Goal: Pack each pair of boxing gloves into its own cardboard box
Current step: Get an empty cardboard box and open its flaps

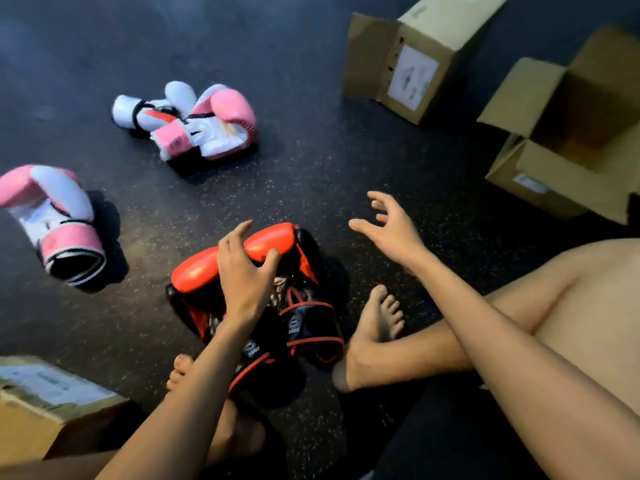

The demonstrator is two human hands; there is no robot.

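Two red-and-black gloves (197, 271) lie side by side on the floor (311, 161), directly under our left hand (242, 275). Its fingers (240, 229) curl over the glossy red padding while the thumb presses the front of the same bulge, so that hand has a hold on the pair. Our right hand (389, 230) hovers just right of those fingers, spread wide and holding nothing.

We judge these gloves light but bulky. The padding is soft and springy, and its shiny skin is likely to slip under a one-handed hold. The firmer black cuffs, on the wrist side of our fingers, look like the better place to grip, with the right hand taking the second glove.

By our count there are five gloves. Besides the red-and-black two, one pink-and-white glove (52, 216) lies well to the left of the fingers, and another pink-and-white glove (225, 123) lies well beyond them against a white glove (145, 114). We cannot tell what the dark shape under that heap is.

We count three cardboard boxes. An open box (519, 95) sits far right of the spread fingers, a labelled box (426, 39) is farther off, and a third box (41, 420) is near our left elbow.
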